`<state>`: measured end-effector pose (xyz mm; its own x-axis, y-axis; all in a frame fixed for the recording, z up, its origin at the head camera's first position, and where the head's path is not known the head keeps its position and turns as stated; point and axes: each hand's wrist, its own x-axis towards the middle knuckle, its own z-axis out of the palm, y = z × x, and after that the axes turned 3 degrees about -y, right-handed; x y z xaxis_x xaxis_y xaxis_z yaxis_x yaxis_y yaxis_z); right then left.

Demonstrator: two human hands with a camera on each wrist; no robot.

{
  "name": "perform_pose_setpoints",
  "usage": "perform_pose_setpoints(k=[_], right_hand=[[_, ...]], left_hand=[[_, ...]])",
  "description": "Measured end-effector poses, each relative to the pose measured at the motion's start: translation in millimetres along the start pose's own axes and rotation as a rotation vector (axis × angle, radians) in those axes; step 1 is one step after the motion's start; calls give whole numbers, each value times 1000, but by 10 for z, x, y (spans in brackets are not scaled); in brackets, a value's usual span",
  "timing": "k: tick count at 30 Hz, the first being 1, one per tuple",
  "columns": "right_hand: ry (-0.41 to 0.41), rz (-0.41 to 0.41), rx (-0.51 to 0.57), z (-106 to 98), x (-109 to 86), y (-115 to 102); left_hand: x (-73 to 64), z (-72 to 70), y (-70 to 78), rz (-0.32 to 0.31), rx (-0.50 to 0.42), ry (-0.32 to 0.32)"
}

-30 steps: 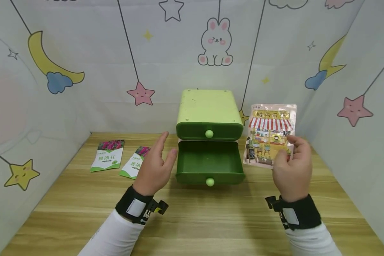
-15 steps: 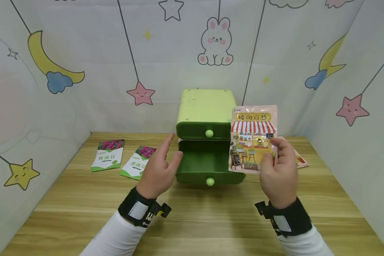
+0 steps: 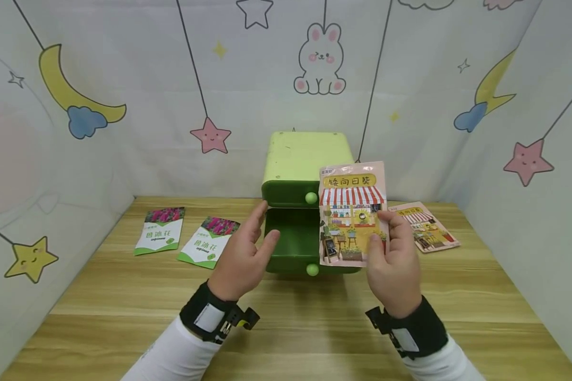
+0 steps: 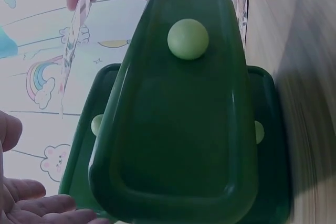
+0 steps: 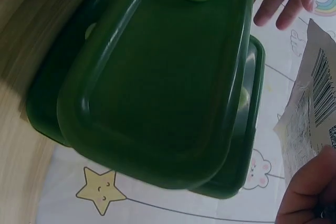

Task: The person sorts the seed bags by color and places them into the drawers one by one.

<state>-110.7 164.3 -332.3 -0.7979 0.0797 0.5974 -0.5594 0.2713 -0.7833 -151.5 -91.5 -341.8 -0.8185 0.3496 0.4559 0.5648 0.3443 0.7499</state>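
My right hand (image 3: 396,267) pinches a pink seed packet (image 3: 347,211) with a striped-awning shop picture between thumb and fingers. The packet stands upright in front of the right part of a small drawer cabinet (image 3: 307,153), covering some of it. One green drawer (image 3: 288,264) with a pale round knob is pulled out; what shows of its inside holds nothing. My left hand (image 3: 240,262) hovers at the drawer's left side, fingers straight and thumb apart, holding nothing. In the right wrist view, the packet's back (image 5: 317,93) shows a barcode.
Two white-and-green seed packets (image 3: 159,231) with pink flowers lie on the wooden table (image 3: 305,338) at the left. Another pink shop-picture packet (image 3: 426,227) lies at the right. A patterned cloth (image 3: 248,95) hangs close behind the cabinet.
My right hand has carried the pink packet leftward and slightly down, across the cabinet's front, uncovering the similar packet on the table. My left hand has shifted slightly right.
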Motion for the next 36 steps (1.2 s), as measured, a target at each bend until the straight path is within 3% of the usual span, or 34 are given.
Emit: perform_pose_setpoints(k=[7,11,19,30,36], right_hand=[[-51,-12,27,92,-57,-4],[-66,-6,27,143,-92,-9],[-133,51,114,245,-141,-22],[-166,62,174,345,-203,-29],[-184,66,198,377,-215,-40]], left_hand=[[-42,3,334,-17,-126,-40],[-63,24,423,-25,-153,-73],[-88,79,477,-24,-183,-106],[-83,122,494,10,-212,-114],[-85,148,495,-22,-259,-98]])
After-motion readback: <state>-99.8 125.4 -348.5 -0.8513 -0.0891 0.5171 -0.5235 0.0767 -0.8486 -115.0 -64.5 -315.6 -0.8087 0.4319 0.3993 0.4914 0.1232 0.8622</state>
